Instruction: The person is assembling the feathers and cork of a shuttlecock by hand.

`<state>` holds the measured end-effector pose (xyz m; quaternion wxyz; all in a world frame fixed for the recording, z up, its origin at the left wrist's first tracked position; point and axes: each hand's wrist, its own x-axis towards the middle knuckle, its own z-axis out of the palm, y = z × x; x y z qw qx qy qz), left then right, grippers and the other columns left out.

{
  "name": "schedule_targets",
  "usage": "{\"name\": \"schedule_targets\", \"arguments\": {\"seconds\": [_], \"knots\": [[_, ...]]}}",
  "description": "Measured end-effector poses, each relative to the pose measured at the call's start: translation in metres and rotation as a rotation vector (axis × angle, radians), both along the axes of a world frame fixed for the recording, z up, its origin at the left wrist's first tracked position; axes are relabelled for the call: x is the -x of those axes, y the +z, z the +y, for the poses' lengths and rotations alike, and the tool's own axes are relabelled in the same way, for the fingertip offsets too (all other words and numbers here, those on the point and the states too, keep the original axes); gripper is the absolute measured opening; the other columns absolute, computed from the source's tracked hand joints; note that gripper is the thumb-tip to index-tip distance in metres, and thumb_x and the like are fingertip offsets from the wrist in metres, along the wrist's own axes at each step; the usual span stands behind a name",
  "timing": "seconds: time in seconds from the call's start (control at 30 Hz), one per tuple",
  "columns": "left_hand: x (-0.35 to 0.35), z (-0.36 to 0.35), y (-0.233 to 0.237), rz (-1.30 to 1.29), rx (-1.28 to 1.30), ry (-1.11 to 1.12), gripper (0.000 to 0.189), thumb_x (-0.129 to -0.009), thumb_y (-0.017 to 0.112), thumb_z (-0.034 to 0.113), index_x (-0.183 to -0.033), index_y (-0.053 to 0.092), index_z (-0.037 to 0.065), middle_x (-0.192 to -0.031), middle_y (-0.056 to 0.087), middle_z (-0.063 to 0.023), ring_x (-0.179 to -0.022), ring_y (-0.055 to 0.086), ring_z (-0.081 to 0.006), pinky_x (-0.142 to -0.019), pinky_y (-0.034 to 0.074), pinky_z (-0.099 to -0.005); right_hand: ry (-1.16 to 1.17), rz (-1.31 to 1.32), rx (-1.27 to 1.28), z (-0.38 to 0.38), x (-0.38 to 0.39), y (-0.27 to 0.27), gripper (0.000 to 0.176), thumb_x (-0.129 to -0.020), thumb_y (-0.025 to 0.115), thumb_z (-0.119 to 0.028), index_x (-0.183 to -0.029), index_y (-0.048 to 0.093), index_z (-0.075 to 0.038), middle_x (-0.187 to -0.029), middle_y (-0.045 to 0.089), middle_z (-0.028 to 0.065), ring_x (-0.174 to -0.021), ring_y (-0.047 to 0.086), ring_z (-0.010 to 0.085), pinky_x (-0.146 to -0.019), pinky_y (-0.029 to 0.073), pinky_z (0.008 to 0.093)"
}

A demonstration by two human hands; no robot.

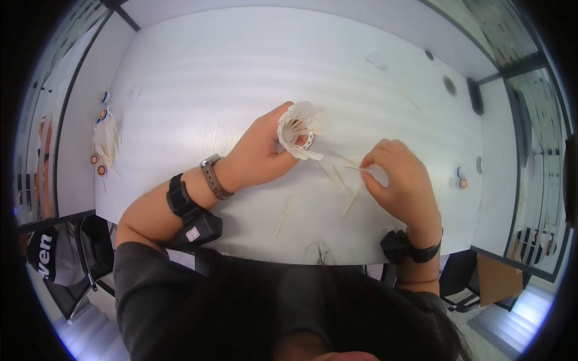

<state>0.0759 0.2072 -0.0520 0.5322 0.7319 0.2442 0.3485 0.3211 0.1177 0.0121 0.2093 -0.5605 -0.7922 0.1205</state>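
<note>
My left hand [262,144] is closed around a white feather shuttlecock [295,129], over the middle of the table. Its round opening with small holes along the rim faces me, and pale shafts show inside. To the right, my right hand [400,177] pinches a thin pale feather shaft [352,168] between thumb and fingertips, apart from the shuttlecock. Several loose shafts lie on the table between and below my hands, among them one shaft [285,215] by itself and another [353,199] below my right fingertips.
White table [241,60] with raised side panels. A heap of pale shafts [108,141] lies at the left edge, with several small round ringed pieces [101,170] around it. At the right are similar round pieces [462,182], a grey disc [450,85] and a dark oblong object [475,96].
</note>
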Motion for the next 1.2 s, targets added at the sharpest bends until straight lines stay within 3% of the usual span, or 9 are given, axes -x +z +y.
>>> {"name": "schedule_targets", "arguments": {"seconds": [0.23,0.4,0.53,0.63,0.83,0.93,1.03,1.2], "knots": [[0.003,-0.001,-0.001,0.063,-0.009,-0.004,0.022,-0.085,0.068,0.003,-0.097,0.049,0.007,-0.085,0.053,0.0013,-0.076,0.048,-0.0083,-0.071,0.043,-0.0248,0.056,0.006,-0.051,0.002,0.004,-0.005,0.017,-0.072,0.064,0.002,-0.083,0.055,-0.005,-0.078,0.053,0.0079,-0.076,0.055,0.0289,-0.066,0.047,0.0389],[0.003,-0.004,0.006,0.092,-0.025,-0.019,0.029,-0.085,0.072,0.007,-0.107,0.054,0.005,-0.093,0.059,-0.0011,-0.081,0.056,-0.0092,-0.073,0.047,-0.0264,0.025,-0.048,-0.054,0.004,0.005,0.000,0.009,-0.077,0.068,-0.002,-0.083,0.065,-0.008,-0.076,0.060,0.0031,-0.077,0.057,0.0242,-0.066,0.046,0.0367],[-0.003,-0.009,0.016,0.053,-0.224,0.030,0.034,-0.080,0.078,0.010,-0.108,0.060,0.007,-0.093,0.063,-0.0024,-0.079,0.060,-0.0122,-0.071,0.049,-0.0283,0.049,0.125,-0.038,0.006,0.011,0.003,0.009,-0.074,0.073,-0.005,-0.083,0.071,-0.008,-0.076,0.064,0.0040,-0.076,0.059,0.0243,-0.066,0.048,0.0347],[0.001,-0.005,0.017,0.094,-0.329,-0.094,0.026,-0.080,0.078,0.018,-0.101,0.065,0.010,-0.086,0.065,-0.0033,-0.075,0.061,-0.0180,-0.068,0.049,-0.0304,0.086,0.280,0.050,0.008,0.015,0.000,0.008,-0.075,0.075,-0.007,-0.083,0.073,-0.006,-0.074,0.065,0.0052,-0.073,0.060,0.0240,-0.064,0.048,0.0335],[0.006,-0.001,0.009,0.141,-0.386,-0.143,0.020,-0.087,0.069,0.031,-0.093,0.068,0.012,-0.082,0.065,-0.0043,-0.071,0.059,-0.0231,-0.064,0.047,-0.0323,0.034,0.463,0.254,0.007,0.018,-0.004,0.008,-0.082,0.075,-0.010,-0.086,0.075,-0.004,-0.074,0.071,0.0062,-0.065,0.062,0.0144,-0.061,0.047,0.0292],[0.006,0.000,0.009,0.109,-0.381,-0.143,0.017,-0.085,0.069,0.027,-0.092,0.069,0.011,-0.081,0.065,-0.0039,-0.071,0.059,-0.0225,-0.064,0.047,-0.0319,-0.089,0.632,0.554,0.007,0.011,0.001,0.011,-0.085,0.075,-0.010,-0.086,0.074,0.001,-0.073,0.072,0.0070,-0.062,0.063,0.0096,-0.058,0.048,0.0240],[0.007,0.000,0.010,0.070,-0.352,-0.157,0.015,-0.083,0.069,0.022,-0.092,0.070,0.010,-0.080,0.066,-0.0035,-0.070,0.059,-0.0218,-0.063,0.047,-0.0319,-0.153,0.863,0.649,0.011,0.005,0.005,0.016,-0.087,0.074,-0.011,-0.085,0.072,0.004,-0.072,0.072,0.0091,-0.061,0.064,0.0089,-0.056,0.048,0.0202],[0.007,-0.001,0.011,0.051,-0.335,-0.117,0.015,-0.082,0.069,0.018,-0.095,0.072,0.010,-0.076,0.065,-0.0027,-0.067,0.058,-0.0202,-0.061,0.047,-0.0306,-0.228,0.825,0.571,0.012,0.004,0.006,0.018,-0.088,0.073,-0.011,-0.083,0.070,0.005,-0.071,0.070,0.0112,-0.058,0.064,0.0106,-0.055,0.048,0.0198]]}}
